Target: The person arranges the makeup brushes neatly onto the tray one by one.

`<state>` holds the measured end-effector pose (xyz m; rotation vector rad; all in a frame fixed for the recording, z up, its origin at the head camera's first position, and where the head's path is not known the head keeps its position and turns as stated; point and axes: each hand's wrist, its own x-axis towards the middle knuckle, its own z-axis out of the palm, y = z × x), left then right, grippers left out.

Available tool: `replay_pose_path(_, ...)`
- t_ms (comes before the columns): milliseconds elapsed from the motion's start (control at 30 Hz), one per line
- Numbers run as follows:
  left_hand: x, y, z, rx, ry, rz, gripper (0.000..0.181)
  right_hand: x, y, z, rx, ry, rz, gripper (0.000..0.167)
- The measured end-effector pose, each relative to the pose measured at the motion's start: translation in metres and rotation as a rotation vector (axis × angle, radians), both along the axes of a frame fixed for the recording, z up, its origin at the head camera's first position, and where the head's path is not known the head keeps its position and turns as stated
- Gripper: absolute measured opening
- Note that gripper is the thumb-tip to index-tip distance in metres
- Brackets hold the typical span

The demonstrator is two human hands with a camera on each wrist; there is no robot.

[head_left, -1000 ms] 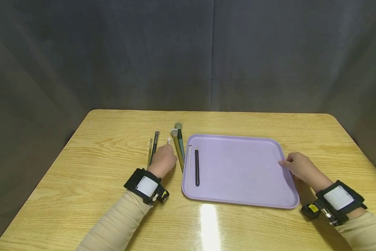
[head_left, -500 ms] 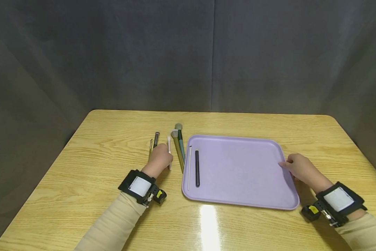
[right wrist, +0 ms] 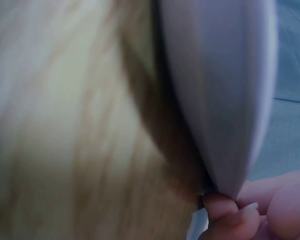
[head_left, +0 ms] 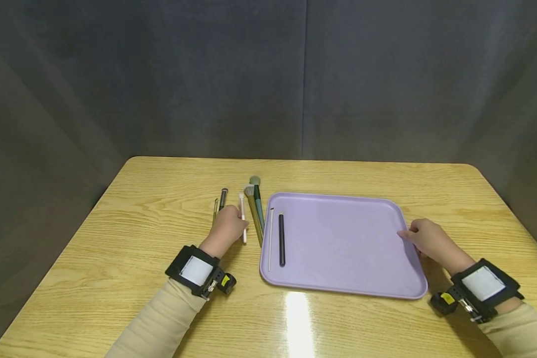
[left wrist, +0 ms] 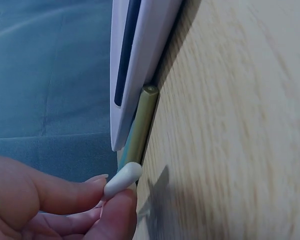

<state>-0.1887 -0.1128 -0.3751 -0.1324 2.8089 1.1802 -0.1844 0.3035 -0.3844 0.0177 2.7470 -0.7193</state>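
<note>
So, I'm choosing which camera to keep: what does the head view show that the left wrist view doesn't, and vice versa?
Only the head view: the right-hand grip on the tray, the thin white brush lying in it, and the tops of the dark brush and slim brush beyond the left-hand grip.
Only the left wrist view: the left thumbnail and the end face of the olive brush.
Both: the left-hand grip pinching the pale brush, plus the tray, olive brush, green brush, dark stick and table.

The head view looks forward and down over the worktop (head_left: 116, 258); both wrist views, close to the fingers (left wrist: 65, 195), share the tray (head_left: 344, 243), entering from each frame's top edge.
</note>
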Motion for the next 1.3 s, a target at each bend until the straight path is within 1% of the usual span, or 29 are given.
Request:
replay_pose_path(100, 0.001, 0.001, 0.001, -0.003, -0.002, 0.001, 0.021, 0.000, 0.000, 0.000, -0.001, 0.000, -0.001, 0.026)
replay_pose_path(300, 0.002, 0.004, 0.003, 0.021, -0.011, 0.006, 0.015, 0.000, -0.001, 0.001, -0.003, 0.002, -0.002, 0.026)
replay_pose_path(567, 0.005, 0.009, 0.008, 0.029, -0.018, 0.009, 0.012, -0.001, -0.001, 0.001, 0.003, 0.003, -0.002, 0.026)
replay_pose_path(767, 0.008, 0.011, 0.010, 0.054, -0.035, 0.013, 0.012, 0.000, -0.001, 0.000, 0.005, 0.010, -0.002, 0.026)
replay_pose_path(1000, 0.010, 0.014, 0.011, 0.085, -0.015, -0.008, 0.011, 0.001, -0.001, 0.001, 0.004, 0.015, 0.004, 0.026)
replay_pose_path(1233, 0.013, 0.020, 0.012, 0.124, -0.035, -0.006, 0.010, 0.001, 0.000, 0.001, 0.004, 0.009, 0.005, 0.026)
replay_pose_path(1300, 0.015, 0.021, 0.013, 0.133, -0.031, -0.010, 0.009, 0.001, 0.000, 0.001, 0.005, 0.006, 0.004, 0.026)
